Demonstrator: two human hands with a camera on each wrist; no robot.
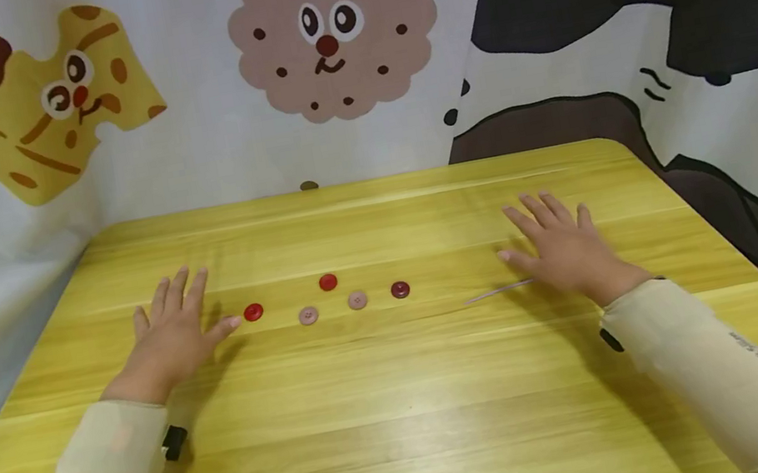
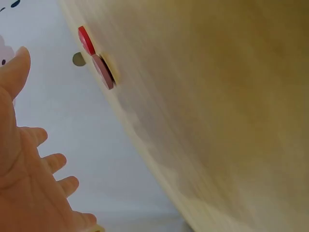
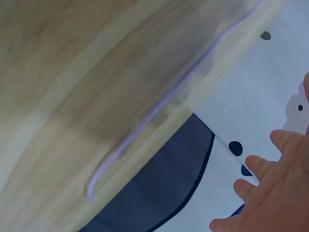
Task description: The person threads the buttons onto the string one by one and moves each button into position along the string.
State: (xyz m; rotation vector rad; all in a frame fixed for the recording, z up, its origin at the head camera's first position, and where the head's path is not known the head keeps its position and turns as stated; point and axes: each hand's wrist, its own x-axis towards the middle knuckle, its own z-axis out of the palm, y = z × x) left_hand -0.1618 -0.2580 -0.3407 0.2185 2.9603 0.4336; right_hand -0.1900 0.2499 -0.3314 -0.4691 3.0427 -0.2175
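Spread fingers mark the left hand (image 1: 172, 340), which holds nothing; its thumb tip is just left of a red button (image 1: 253, 313). Further right lie another red button (image 1: 328, 282), a pink button (image 1: 308, 316), a second pink button (image 1: 357, 300) and a dark red button (image 1: 399, 290). The right hand (image 1: 565, 254), also spread and holding nothing, is over the right end of a thin lilac cord (image 1: 496, 293). In the right wrist view the cord (image 3: 159, 105) runs slantwise beside the hand (image 3: 280, 188). The left wrist view shows the palm (image 2: 34, 179) and a red button (image 2: 86, 40).
The wooden table (image 1: 411, 417) has a light grain and rounded far corners. Behind it hangs a white curtain (image 1: 199, 167) printed with cartoon food figures, which also drapes along the left and right sides. Both forearms, in beige sleeves, reach in from the near edge.
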